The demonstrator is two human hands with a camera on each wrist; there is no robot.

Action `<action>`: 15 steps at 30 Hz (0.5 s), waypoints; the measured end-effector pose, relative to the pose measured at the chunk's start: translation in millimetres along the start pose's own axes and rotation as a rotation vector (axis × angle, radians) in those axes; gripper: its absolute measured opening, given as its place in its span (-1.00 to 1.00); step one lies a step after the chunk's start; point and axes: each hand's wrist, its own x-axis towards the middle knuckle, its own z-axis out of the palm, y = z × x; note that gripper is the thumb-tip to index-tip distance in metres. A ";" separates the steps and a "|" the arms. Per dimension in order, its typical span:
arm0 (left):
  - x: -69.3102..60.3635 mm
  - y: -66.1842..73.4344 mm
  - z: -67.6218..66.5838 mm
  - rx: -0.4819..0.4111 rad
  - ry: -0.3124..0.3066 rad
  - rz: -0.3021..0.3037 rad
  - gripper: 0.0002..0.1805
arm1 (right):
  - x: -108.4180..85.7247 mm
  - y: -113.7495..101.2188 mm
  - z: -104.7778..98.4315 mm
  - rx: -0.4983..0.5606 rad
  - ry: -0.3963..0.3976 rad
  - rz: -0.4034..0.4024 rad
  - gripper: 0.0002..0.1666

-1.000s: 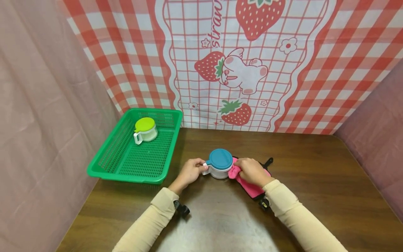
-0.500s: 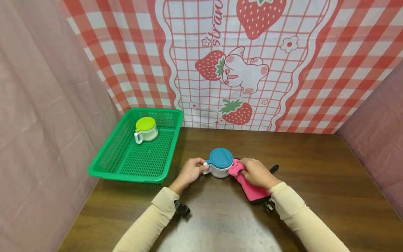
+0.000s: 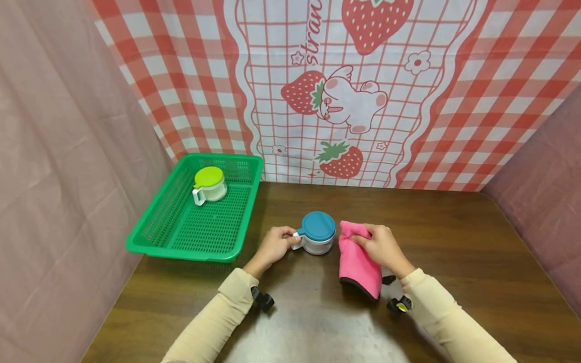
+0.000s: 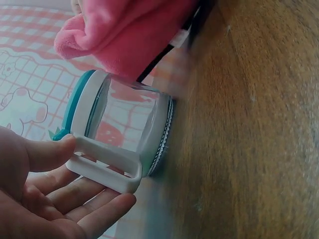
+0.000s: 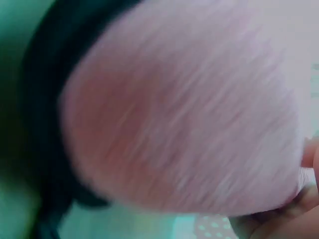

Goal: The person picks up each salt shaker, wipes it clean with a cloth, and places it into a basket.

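A clear glass jar (image 3: 317,246) with a blue lid and a white handle stands on the table. My left hand (image 3: 274,248) pinches its white handle (image 4: 107,167) between thumb and fingers; the left wrist view shows the thumb on the handle's top near the lid (image 4: 79,99). To the right of the jar, my right hand (image 3: 383,247) grips a pink cloth (image 3: 358,264) with black edging by its bunched upper part. The cloth hangs down, apart from the jar. It fills most of the right wrist view, blurred, with fingertips (image 5: 294,219) at its lower right edge.
A green plastic basket (image 3: 247,217) stands at the left on the brown wooden table (image 3: 445,237). Inside it sits a similar jar (image 3: 213,191) with a lime-green lid. A red-and-white strawberry-print cloth (image 3: 290,126) hangs behind the table, with pink curtains (image 3: 86,151) at the sides.
My right hand has drawn the pink cloth away from the jar's side, to the right and up off the table. The left hand keeps hold of the jar's handle in the same place.
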 end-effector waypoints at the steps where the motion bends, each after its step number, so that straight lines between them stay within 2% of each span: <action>1: 0.0 0.1 0.0 0.004 -0.001 0.001 -0.81 | -1.2 -0.8 -0.1 0.066 -0.018 0.072 -0.71; 5: 0.2 0.8 -0.1 0.004 -0.003 0.003 -0.80 | -8.0 -2.2 4.8 0.407 -0.086 0.334 -0.77; 7: 0.3 0.8 0.2 0.000 -0.001 0.002 -0.80 | -11.6 -1.5 10.1 0.579 -0.109 0.412 -0.87; 9: -0.1 1.0 0.6 -0.013 -0.001 -0.001 -0.79 | -15.2 -1.4 16.6 0.717 -0.122 0.463 -0.85; 12: -1.9 1.5 1.1 -0.029 -0.009 0.000 -0.77 | -19.6 -2.7 26.6 0.849 -0.131 0.518 -0.73; 15: -4.6 1.7 2.3 -0.028 -0.025 0.009 -0.76 | -21.4 -6.3 37.7 0.910 -0.120 0.569 -0.68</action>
